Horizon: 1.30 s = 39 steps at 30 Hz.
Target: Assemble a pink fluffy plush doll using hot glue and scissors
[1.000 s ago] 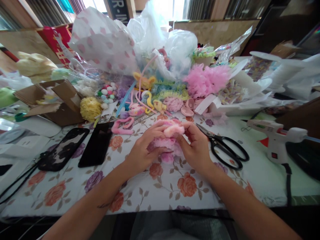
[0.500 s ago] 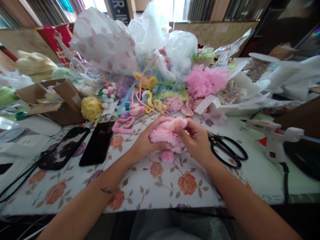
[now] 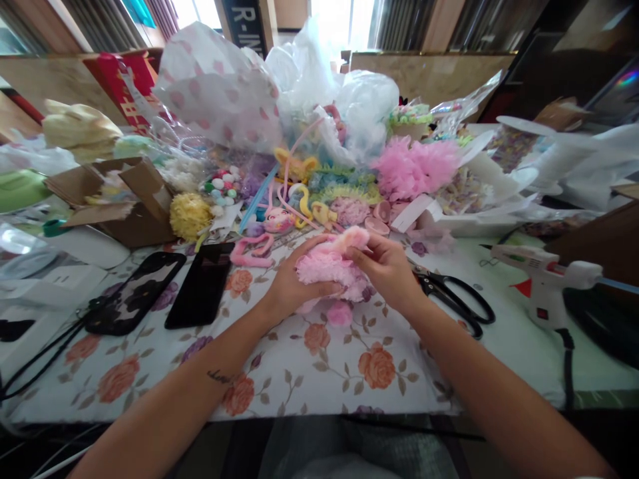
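A fluffy pink craft piece (image 3: 332, 269) with ruffled trim is held above the flowered tablecloth (image 3: 319, 372). My left hand (image 3: 295, 285) wraps its left side, thumb across the front. At its upper right, my right hand (image 3: 382, 269) pinches a paler pink fuzzy strip (image 3: 355, 238) that lies along the top. Beneath the piece shows a small pink pompom (image 3: 339, 314); whether it is attached I cannot tell. Black-handled scissors (image 3: 456, 299) lie just right of my right hand, their blades partly hidden. A bent pink fuzzy stem (image 3: 252, 251) rests to the left.
Two phones, one patterned (image 3: 134, 293) and one plain black (image 3: 200, 286), lie at left. At right stands a white glue gun (image 3: 544, 279) with its cord. Behind are a cardboard box (image 3: 114, 199), pink tulle (image 3: 417, 166), plastic bags (image 3: 219, 86) and heaped craft trimmings.
The fuzzy strip on top is raised slightly and tilted, with my right fingers still on it. My left hand keeps its hold. The whole view has shifted a little.
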Each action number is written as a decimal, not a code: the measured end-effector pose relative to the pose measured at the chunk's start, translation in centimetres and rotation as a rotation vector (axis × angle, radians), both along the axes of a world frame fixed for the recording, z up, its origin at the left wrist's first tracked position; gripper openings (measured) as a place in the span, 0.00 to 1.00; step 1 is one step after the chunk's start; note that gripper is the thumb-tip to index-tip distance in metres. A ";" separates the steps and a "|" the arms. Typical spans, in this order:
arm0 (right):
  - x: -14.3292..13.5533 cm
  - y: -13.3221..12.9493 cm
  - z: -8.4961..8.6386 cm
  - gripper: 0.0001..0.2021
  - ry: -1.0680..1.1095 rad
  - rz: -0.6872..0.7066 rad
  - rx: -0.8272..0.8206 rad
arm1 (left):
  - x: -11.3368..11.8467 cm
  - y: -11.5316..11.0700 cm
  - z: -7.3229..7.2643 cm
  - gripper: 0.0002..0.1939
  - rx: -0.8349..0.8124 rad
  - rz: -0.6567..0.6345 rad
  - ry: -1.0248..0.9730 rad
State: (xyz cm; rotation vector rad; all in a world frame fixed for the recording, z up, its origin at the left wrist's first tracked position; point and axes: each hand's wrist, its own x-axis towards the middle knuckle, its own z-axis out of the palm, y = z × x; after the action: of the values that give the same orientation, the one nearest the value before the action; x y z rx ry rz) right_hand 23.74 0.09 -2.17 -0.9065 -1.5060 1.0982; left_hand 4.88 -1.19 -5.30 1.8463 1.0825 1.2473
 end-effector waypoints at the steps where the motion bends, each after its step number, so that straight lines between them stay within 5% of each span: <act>1: -0.1 0.2 0.2 0.10 -0.012 0.020 -0.008 | 0.0 -0.1 0.1 0.38 -0.024 0.002 -0.030; 10: -0.4 0.7 0.6 0.04 -0.127 -0.012 0.064 | 0.9 -0.7 1.4 0.38 -0.260 0.003 -0.170; 39: 0.9 0.0 -0.6 0.06 -0.141 -0.003 0.070 | 0.3 -0.6 0.2 0.44 -0.074 0.027 0.066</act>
State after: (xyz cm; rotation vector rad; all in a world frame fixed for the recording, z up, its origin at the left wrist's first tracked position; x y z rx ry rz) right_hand 24.69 0.05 -2.77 -0.9535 -1.6469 0.9905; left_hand 5.23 -1.81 -5.13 1.8340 1.1775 1.1528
